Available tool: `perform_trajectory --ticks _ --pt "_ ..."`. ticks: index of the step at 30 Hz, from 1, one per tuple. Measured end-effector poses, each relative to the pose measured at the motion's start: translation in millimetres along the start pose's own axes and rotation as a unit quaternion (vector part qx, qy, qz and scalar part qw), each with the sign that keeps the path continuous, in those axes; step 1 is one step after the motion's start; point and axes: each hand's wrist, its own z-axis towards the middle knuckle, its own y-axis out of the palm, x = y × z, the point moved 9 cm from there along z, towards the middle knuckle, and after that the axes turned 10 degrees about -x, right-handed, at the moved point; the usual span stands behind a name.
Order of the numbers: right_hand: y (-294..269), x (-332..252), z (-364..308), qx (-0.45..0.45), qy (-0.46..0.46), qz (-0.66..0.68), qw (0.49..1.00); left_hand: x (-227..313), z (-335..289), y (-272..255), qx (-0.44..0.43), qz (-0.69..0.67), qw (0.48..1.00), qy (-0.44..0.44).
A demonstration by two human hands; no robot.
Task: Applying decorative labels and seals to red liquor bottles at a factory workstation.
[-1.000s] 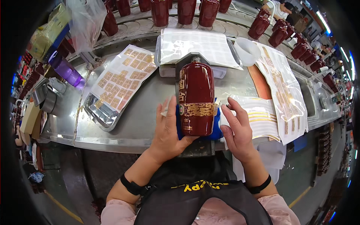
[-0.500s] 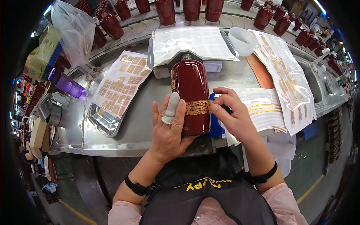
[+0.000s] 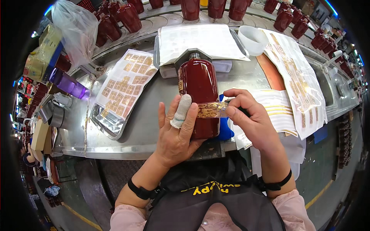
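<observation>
Over a steel tabletop (image 3: 145,111), the spread left hand (image 3: 172,136) steadies a dark-red bottle (image 3: 198,79); a gold-patterned band (image 3: 209,110) crosses its front, one end not yet laid, pinched by the right hand (image 3: 254,121).

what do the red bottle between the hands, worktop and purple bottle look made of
Red bottle: probably glazed ceramic or coated glass, glossy with sharp highlights. Worktop: likely stainless steel, grey with blurred reflections. Purple bottle: perhaps translucent plastic; light glows through it.

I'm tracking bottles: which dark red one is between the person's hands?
The closest bottle: the left hand touches its side, and the right hand holds the end of its gold band. The other bottles stand farther back.
</observation>
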Motion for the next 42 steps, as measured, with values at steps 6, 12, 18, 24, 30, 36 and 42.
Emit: perform_trajectory --ticks 6,12,18,24,30,36,42 --pt "2 17 2 -0.006 0.024 -0.029 0.999 3 3 -4 -0.009 0.016 1.000 0.009" --pt "2 18 3 -0.003 0.015 -0.025 1.000 3 3 -5 -0.010 0.019 1.000 0.012" --pt "4 6 0 -0.015 0.010 0.001 1.000 3 4 -5 -0.017 0.018 1.000 0.014" --pt "3 13 1 -0.018 0.008 0.008 1.000 9 9 -7 -0.029 0.024 0.999 0.022" --pt "2 33 4 -0.001 0.029 0.016 0.999 10 10 -8 -0.041 0.031 0.998 0.030" --pt "6 50 6 0.009 0.122 0.158 0.980 10 10 -9 -0.048 0.043 0.997 0.032" --pt "5 34 8 -0.006 0.010 0.013 1.000 9 13 -16 -0.052 -0.018 0.998 0.038"
